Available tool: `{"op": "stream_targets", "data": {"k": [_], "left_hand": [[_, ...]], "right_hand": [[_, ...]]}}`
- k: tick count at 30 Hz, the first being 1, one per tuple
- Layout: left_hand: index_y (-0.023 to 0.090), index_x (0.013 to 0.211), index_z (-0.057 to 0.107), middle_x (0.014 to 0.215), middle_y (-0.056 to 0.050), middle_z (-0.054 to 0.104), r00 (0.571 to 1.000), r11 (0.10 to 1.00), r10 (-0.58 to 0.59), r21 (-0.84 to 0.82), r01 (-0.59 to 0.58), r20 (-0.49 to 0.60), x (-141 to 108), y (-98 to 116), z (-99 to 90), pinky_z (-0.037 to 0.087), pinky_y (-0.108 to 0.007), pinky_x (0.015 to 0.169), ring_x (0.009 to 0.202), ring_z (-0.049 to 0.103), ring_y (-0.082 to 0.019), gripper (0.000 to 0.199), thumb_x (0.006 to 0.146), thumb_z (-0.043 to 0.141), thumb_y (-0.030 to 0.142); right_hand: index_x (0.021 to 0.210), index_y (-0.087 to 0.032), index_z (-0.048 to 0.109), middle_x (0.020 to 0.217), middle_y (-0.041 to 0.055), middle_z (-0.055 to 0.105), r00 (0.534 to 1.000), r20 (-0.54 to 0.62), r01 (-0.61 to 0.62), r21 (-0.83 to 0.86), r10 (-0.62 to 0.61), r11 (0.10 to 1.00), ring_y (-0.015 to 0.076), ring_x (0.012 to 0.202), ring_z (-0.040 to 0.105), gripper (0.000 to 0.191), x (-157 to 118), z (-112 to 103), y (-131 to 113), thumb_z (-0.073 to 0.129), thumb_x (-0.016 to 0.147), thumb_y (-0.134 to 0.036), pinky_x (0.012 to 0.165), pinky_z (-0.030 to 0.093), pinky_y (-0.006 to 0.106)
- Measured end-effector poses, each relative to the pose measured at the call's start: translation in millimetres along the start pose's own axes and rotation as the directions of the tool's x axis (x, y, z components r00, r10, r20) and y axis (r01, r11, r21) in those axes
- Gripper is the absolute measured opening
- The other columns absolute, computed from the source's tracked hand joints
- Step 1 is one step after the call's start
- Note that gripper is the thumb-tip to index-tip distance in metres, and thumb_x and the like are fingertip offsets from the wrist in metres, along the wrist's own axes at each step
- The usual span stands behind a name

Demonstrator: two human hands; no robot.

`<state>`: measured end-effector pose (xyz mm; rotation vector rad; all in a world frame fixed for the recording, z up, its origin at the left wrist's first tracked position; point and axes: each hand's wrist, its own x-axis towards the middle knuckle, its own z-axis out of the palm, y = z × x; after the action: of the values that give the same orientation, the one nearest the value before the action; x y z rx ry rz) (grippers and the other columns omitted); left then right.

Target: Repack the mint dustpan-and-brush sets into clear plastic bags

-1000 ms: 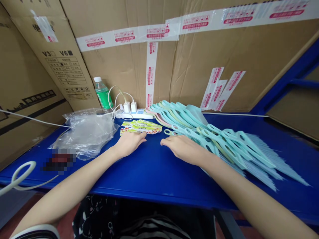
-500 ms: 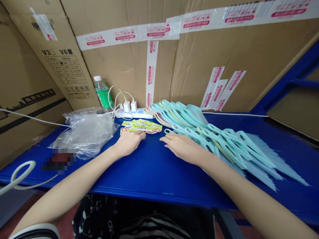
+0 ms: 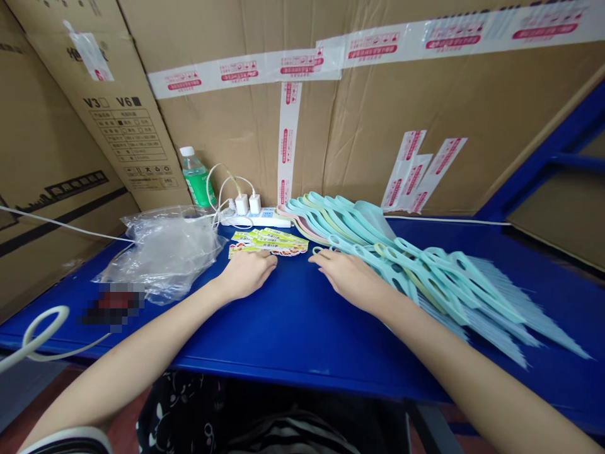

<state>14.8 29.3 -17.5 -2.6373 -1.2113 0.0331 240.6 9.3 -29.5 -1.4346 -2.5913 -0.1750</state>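
Observation:
Palm down on the table, my left hand (image 3: pixel 248 275) has its fingers curled, with nothing visible in them. It lies just in front of a fanned pile of yellow-green printed labels (image 3: pixel 276 239). My right hand (image 3: pixel 347 275) rests with fingers extended and holds nothing. Beside it are several hand brushes (image 3: pixel 449 277) with mint handles and pale bristles, one handle yellowish; its fingertips are close to the handle ends, and contact cannot be told. Behind these, a row of nested dustpans (image 3: pixel 340 214) in mint, pink and pale yellow leans toward the cardboard.
Clear plastic bags (image 3: pixel 163 252) lie on the left of the blue table (image 3: pixel 283 340). A green-labelled bottle (image 3: pixel 197 180) and a white power strip (image 3: pixel 265 218) with chargers stand at the back. Cardboard walls (image 3: pixel 227 132) enclose the rear and left. A white cable loop (image 3: pixel 45 331) hangs front left.
My left fingers have curled in a little more. My right hand has shifted slightly to the right. The brushes, dustpans, labels and bags stay in place.

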Motion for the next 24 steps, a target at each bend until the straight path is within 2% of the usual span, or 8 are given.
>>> {"op": "stream_targets", "data": {"k": [7, 12, 17, 24], "left_hand": [[0.018, 0.090, 0.062, 0.090, -0.005, 0.070, 1.000, 0.999, 0.003, -0.038, -0.003, 0.003, -0.6, -1.4, 1.4, 0.048, -0.028, 0.067, 0.082, 0.067, -0.019, 0.023, 0.095, 0.039, 0.019], [0.019, 0.091, 0.062, 0.090, -0.005, 0.070, 1.000, 0.999, 0.000, -0.044, 0.000, 0.002, -1.1, -1.5, 1.6, 0.048, -0.028, 0.068, 0.082, 0.067, -0.019, 0.022, 0.094, 0.040, 0.019], [0.018, 0.092, 0.061, 0.092, -0.005, 0.071, 0.999, 1.000, -0.008, -0.028, 0.008, 0.031, -0.6, -0.9, -0.1, 0.048, -0.029, 0.068, 0.084, 0.068, -0.020, 0.021, 0.095, 0.040, 0.019], [0.018, 0.093, 0.061, 0.094, -0.005, 0.071, 1.000, 0.999, -0.005, -0.050, 0.007, 0.021, -1.1, -1.6, 0.7, 0.048, -0.029, 0.068, 0.084, 0.068, -0.020, 0.021, 0.094, 0.040, 0.019]], "right_hand": [[0.110, -0.019, 0.067, 0.109, 0.0088, 0.071, 0.996, 0.003, -0.094, -0.006, 0.094, 0.996, 0.0205, 0.090, 0.068, 0.042, 1.1, -5.6, -0.9, 0.043, 0.083, 0.001, 0.074, 0.051, 0.029], [0.108, -0.020, 0.068, 0.109, 0.0085, 0.071, 0.992, -0.012, -0.126, -0.018, 0.125, 0.992, 0.0207, 0.089, 0.069, 0.042, 1.9, -5.0, -0.9, 0.044, 0.081, 0.002, 0.071, 0.051, 0.029], [0.112, -0.017, 0.066, 0.114, 0.0104, 0.069, 0.984, 0.046, -0.169, -0.042, 0.170, 0.985, 0.0227, 0.094, 0.068, 0.042, 3.1, -7.8, -2.4, 0.045, 0.082, 0.003, 0.073, 0.050, 0.030], [0.108, -0.018, 0.066, 0.112, 0.0104, 0.069, 0.984, 0.067, -0.159, -0.103, 0.166, 0.982, 0.0221, 0.090, 0.068, 0.038, 4.1, -8.8, -1.1, 0.048, 0.082, 0.003, 0.069, 0.048, 0.029]]}}
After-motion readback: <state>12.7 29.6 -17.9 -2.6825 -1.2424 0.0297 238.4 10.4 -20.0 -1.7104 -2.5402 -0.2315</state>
